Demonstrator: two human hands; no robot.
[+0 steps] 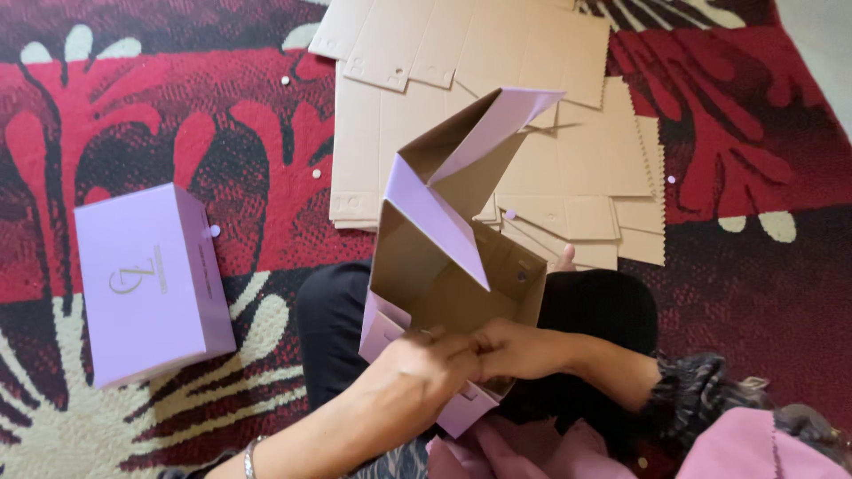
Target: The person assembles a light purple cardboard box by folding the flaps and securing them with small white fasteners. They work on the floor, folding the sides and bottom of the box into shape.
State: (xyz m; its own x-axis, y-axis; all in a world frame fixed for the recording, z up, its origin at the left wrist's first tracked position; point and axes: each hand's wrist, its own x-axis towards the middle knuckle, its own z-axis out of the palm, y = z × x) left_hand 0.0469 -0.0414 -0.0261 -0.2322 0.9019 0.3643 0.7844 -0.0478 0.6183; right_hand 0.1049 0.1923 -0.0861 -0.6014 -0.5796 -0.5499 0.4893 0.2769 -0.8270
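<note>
1. Red, black and cream patterned carpet (728, 133) covers the floor; person sits on it, dark-trousered legs (337, 319) under the work.
2. Half-folded box (453, 266), lilac outside, brown card inside, rests on the lap, right at the hands; its near edge is pinched by both.
3. Left hand (424, 364) closed on the box's near wall, fingers curled over the rim; bracelet (251, 457) on that wrist.
4. Right hand (515, 348) closed too, fingertips meeting the left hand at the same rim; dark sleeve (683, 399) behind it.
5. Box look: one long lilac flap (430, 222) stands up and folds back, tip pointing away from the hands; small holes in the inner wall.
6. Beyond the hands: stack of flat brown card blanks (532, 106), unfolded, some edges zigzag-cut.
7. Far out from the left hand: finished lilac box (151, 284), closed, oblong, gold mark on top, small round tab on its side.
8. Small pale discs (315, 174) scattered on the carpet near the blanks.
9. Pink cloth (745, 443) just under the right arm.
</note>
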